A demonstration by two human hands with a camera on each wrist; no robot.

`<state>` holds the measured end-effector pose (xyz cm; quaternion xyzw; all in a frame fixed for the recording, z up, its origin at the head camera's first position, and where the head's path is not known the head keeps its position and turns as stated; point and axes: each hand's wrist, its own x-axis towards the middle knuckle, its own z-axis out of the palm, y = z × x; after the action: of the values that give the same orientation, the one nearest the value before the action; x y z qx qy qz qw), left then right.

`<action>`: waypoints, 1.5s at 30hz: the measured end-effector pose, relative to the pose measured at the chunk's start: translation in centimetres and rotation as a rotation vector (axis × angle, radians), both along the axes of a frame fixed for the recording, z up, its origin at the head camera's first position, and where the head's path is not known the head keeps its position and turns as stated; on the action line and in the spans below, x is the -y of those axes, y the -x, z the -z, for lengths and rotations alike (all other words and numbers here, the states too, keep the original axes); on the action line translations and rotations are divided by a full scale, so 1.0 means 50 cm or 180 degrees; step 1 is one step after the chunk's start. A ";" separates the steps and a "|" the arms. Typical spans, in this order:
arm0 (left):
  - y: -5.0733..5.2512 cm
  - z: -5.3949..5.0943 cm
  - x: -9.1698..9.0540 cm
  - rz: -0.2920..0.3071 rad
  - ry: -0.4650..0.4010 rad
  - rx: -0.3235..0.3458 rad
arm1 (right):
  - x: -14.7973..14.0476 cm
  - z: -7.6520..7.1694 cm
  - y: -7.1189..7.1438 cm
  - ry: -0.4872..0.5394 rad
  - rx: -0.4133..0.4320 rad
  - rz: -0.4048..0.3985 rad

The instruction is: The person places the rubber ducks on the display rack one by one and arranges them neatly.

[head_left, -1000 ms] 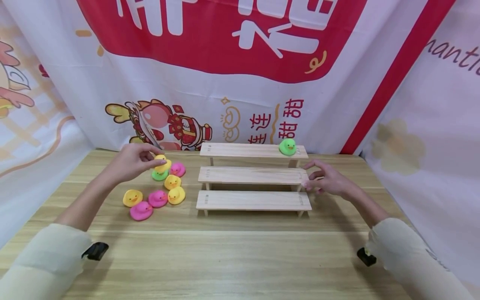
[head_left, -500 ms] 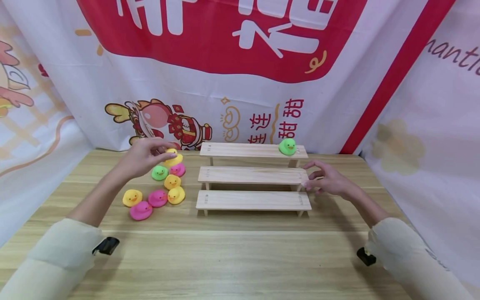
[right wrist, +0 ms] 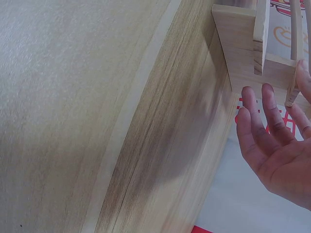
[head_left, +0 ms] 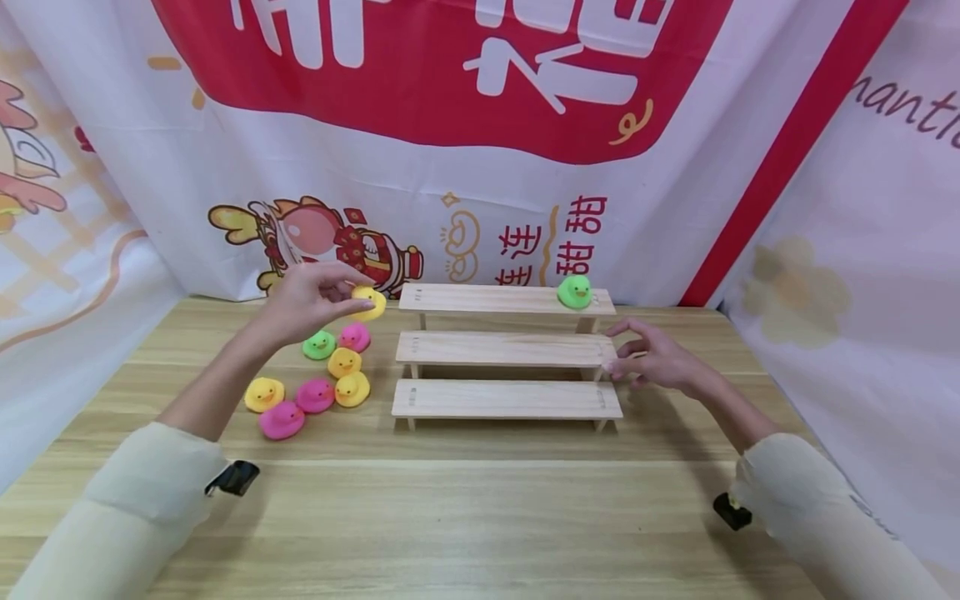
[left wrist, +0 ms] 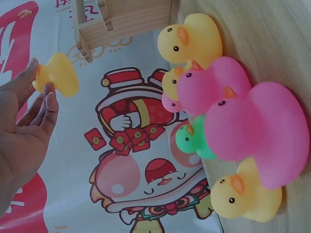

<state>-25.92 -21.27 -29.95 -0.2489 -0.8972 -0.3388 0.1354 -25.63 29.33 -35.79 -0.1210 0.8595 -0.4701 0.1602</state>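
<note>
Plump yellow duck point(head_left: 372, 302) nearer the shelf point(head_left: 487, 298)

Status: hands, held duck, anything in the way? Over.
Left hand pinching yellow duck, raised, just left of rack. Right hand at rack's right end. Green duck on top shelf, right end; otherwise no obstruction seen.

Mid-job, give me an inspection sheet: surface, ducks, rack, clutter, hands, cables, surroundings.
Surface: wood-grain table, no spills seen
Rack: upright, three-tiered
Ducks: left of rack, three yellow, three pink, one green; another green duck on top shelf, right end
Clutter: nothing seen
Left hand: pinches yellow duck in the air
Right hand: at middle shelf's right end, grip unclear
Cables: nothing seen
Surroundings: printed cloth behind and both sides
</note>
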 end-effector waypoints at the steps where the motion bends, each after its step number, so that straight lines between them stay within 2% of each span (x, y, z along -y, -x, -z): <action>1: 0.001 -0.001 -0.003 0.0024 -0.0013 -0.0016 | 0.000 0.000 0.000 -0.0004 0.0000 -0.0003; 8: 0.018 -0.004 -0.029 0.0260 -0.0114 -0.0176 | -0.001 -0.002 0.004 -0.0061 0.0014 -0.0002; 16: 0.025 -0.015 -0.063 0.0309 -0.0202 0.0123 | -0.001 -0.001 0.003 -0.0049 0.0018 -0.0007; 23: 0.038 -0.018 -0.085 0.0448 -0.0237 0.0181 | -0.002 0.001 0.004 -0.0069 0.0003 -0.0004; 29: 0.048 -0.018 -0.103 0.0478 -0.0222 0.0284 | -0.002 0.002 0.003 -0.0075 0.0007 -0.0003; 37: 0.057 -0.019 -0.134 0.0701 -0.0332 0.0340 | -0.003 0.002 0.004 -0.0069 0.0009 -0.0004; 45: 0.057 -0.026 -0.162 0.0779 -0.0369 0.0342 | -0.003 0.002 0.004 -0.0073 -0.0003 -0.0015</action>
<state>-28.78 -13.19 -28.67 -0.3298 -0.8450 -0.4169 0.0589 -25.85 29.49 -35.90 -0.1214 0.8646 -0.4598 0.1624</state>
